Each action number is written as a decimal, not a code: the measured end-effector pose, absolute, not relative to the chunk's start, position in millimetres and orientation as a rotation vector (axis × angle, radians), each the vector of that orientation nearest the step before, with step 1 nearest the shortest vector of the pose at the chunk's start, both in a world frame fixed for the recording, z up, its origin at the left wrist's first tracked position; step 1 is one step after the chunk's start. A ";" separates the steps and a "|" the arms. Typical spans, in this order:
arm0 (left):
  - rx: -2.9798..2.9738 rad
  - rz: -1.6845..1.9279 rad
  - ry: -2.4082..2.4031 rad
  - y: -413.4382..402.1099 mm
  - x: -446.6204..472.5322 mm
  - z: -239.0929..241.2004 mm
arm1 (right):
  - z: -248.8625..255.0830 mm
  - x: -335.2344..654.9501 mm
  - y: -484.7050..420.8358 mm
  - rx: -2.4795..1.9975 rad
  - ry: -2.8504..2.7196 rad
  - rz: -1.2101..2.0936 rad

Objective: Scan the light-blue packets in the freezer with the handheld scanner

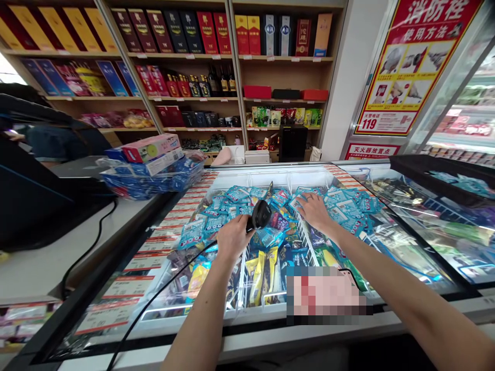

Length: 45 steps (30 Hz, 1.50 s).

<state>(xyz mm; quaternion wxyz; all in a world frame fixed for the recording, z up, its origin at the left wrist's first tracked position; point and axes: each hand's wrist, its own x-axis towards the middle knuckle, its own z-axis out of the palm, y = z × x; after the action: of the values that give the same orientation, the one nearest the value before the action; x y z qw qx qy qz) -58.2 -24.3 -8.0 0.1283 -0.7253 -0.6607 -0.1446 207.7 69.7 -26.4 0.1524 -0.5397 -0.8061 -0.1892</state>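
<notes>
My left hand (231,238) is closed round the handle of a black barcode scanner (260,214), whose head points down at the goods in an open chest freezer (251,178). A black cable runs from the scanner back toward me. My right hand (314,210) reaches further in and rests on a heap of blue ice cream packets (340,208), fingers curled over one of them. More blue packets (216,216) lie to the left of the scanner. Yellow wrapped bars (263,270) stand in the wire basket nearer me.
A counter (46,263) lies at the left with a dark monitor (34,201) and a stack of blue and pink boxes (152,165). Shelves of boxed bottles (185,56) fill the back wall. Another glass-lidded freezer (436,226) adjoins on the right, below a red fire-hydrant poster (413,62).
</notes>
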 end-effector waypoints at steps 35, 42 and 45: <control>-1.499 -0.730 -2.436 -21.9 -97.3 -2.2 | -36.0 133.2 55.9 -0.910 -2.685 -0.221; -1.586 -0.725 -2.395 -24.6 -87.0 -0.3 | -25.6 156.4 39.3 -1.078 -2.609 -0.281; -1.645 -0.691 -2.358 -25.5 -82.4 -0.5 | -21.5 150.7 49.1 -1.165 -2.546 -0.252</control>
<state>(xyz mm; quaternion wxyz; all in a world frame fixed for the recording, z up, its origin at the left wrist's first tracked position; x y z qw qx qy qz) -82.4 -25.5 -0.5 0.0924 -0.5539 -0.7941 -0.2326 150.7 49.1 -21.5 0.1645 -0.4086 -0.8934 -0.0885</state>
